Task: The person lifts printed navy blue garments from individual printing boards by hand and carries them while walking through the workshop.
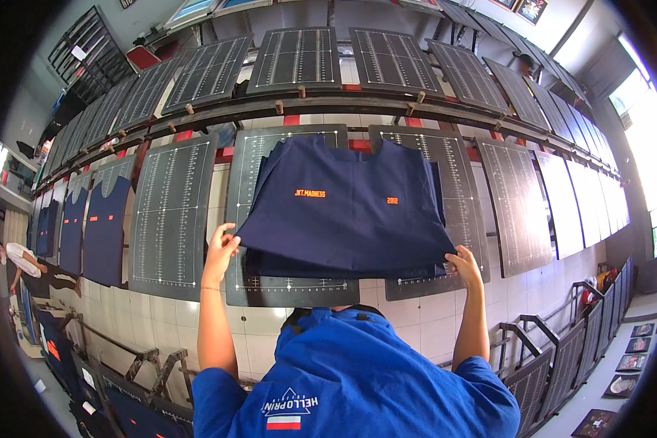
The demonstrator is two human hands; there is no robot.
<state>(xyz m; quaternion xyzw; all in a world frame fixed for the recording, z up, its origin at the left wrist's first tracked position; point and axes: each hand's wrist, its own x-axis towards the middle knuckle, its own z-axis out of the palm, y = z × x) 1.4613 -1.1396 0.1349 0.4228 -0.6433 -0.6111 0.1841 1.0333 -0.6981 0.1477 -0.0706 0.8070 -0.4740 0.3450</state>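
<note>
A navy shirt panel (343, 212) with small orange printing on its front lies spread across two dark ruled boards in front of me. Its neckline curve faces away from me. My left hand (221, 248) pinches its near left corner, and my right hand (463, 264) pinches the near right corner. Between them the near edge is lifted a little and stretched. Under it rests a stack of more navy panels (299, 267), mostly covered. The left dark board (288, 296) and the right dark board (466, 212) show around the cloth.
More dark ruled boards (169, 219) run in rows to both sides and beyond a long metal rail (328, 101). Navy panels (108, 226) lie on boards at the left. Farther left stands another person (25, 259). Metal frames (536, 332) are behind me on the right.
</note>
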